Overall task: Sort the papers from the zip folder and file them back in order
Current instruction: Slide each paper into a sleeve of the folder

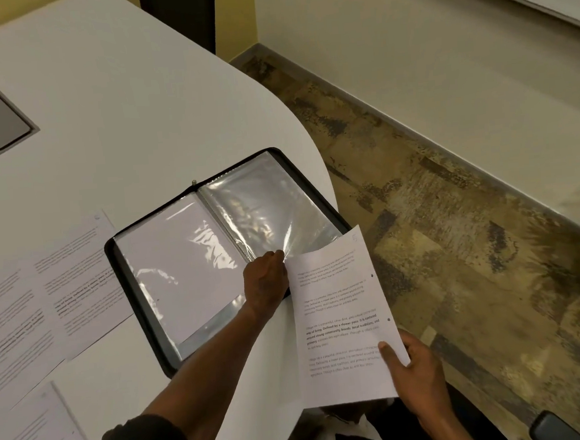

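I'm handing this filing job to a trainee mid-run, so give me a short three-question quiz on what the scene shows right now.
1. True or false: the zip folder lies open on the table.
2. Which hand holds the printed sheet? A) left B) right C) neither
3. What is the left hand pinching?

Key:
1. True; its clear sleeves are exposed.
2. B; the right hand grips the sheet's lower corner, off the table edge.
3. The lower edge of a clear plastic sleeve on the folder's right side. More loose papers lie left of the folder.
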### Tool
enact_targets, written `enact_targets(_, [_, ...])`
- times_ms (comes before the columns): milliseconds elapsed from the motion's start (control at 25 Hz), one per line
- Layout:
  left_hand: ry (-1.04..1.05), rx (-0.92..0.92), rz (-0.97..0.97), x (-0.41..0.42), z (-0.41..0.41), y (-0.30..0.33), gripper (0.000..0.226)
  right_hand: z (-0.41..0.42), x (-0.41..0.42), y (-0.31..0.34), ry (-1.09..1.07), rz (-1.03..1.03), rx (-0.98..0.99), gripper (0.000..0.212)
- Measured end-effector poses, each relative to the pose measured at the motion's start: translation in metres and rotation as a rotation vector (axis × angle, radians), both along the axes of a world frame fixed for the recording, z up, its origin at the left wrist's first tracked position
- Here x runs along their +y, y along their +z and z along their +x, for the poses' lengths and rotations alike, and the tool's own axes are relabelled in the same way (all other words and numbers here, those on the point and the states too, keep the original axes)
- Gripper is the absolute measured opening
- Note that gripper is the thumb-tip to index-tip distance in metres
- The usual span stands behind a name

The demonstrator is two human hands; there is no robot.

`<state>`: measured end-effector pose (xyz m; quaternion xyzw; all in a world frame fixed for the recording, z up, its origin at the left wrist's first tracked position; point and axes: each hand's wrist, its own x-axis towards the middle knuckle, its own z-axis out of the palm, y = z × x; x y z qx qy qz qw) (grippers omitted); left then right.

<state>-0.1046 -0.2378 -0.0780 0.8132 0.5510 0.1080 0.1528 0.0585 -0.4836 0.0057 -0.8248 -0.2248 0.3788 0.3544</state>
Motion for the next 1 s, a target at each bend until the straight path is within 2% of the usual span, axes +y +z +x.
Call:
enact_targets(240, [0.009, 0.006, -0.031, -0.001, 0.007, -0.005, 0.002, 0.011, -0.011, -0.001, -0.010, -0.011, -0.035, 0.018])
enact_targets(480, [-0.076, -0.010, 0.011, -0.002, 0.011, -0.005, 0.001, 0.007, -0.007, -0.021, 0.006, -0.016, 0.197, 0.020])
enact_targets(680, [-0.125, -0.047, 0.059, -0.001, 0.013, -0.007, 0.005, 0.004, 0.014, -0.039, -0.094, -0.036, 0.356, 0.016])
enact_targets(840, [-0.157, -0.020, 0.088, 0.001, 0.017, -0.004, 0.007, 0.014, 0.022, -0.047, -0.077, -0.054, 0.423, 0.019])
enact_targets(1000, [-0.239, 0.016, 0.088, 0.013, 0.031, -0.001, 0.021, 0.029, 0.027, -0.053, -0.049, -0.059, 0.468, 0.024])
